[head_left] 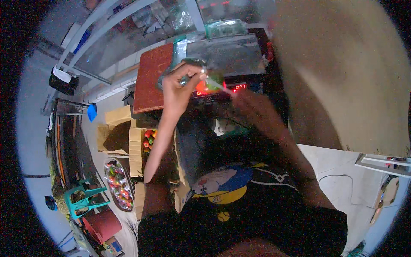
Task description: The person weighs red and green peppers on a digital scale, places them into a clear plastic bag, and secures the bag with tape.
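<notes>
My left hand point(181, 78) pinches the gathered top of a small clear plastic bag point(203, 69) in front of a digital weighing scale. Green and orange-red vegetables point(214, 82) show below the fingertips, apparently inside the bag. A pale narrow strip point(220, 86) runs from the bag to my right hand point(240, 98), which is blurred and dark; its fingers seem closed on the strip's end. Behind both hands lies the scale's flat metal platform point(224, 54). Red digits glow on the scale's front panel point(210, 98), partly hidden by the hands and vegetables.
A reddish-brown board point(154, 77) lies left of the scale. Below it, a cardboard box point(136, 151) holds red and green vegetables, near an oval tray point(131, 192) of wrapped produce. A teal plastic stool point(72, 202) and red bucket point(104, 225) stand lower left. A large tan panel point(346, 80) fills the right.
</notes>
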Demonstrator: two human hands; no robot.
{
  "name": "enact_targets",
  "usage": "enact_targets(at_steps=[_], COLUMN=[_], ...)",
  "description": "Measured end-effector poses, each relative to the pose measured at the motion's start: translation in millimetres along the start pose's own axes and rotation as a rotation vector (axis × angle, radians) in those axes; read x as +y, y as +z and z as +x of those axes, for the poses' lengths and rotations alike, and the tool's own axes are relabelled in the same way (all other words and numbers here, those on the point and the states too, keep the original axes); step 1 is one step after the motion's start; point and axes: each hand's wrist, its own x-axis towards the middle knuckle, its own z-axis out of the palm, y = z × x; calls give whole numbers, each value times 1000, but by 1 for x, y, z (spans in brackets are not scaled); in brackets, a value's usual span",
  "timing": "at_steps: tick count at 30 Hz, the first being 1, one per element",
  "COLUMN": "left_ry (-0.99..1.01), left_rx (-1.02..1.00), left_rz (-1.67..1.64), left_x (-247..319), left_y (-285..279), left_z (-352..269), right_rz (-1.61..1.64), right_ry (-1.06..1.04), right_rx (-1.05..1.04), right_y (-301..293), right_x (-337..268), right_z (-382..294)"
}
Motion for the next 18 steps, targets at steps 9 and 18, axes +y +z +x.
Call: enact_targets(at_steps=[9, 18], left_ry=[92, 9], left_rx=[-122, 14], left_rz=[-163, -108], left_x=[70, 27], left_y=[4, 7], left_z=[1, -22], right_rz=[1125, 314], right_ry=[305, 327], right_rx=[-79, -183], right_y=[3, 22], right_x=[56, -47], right_z=[94, -8])
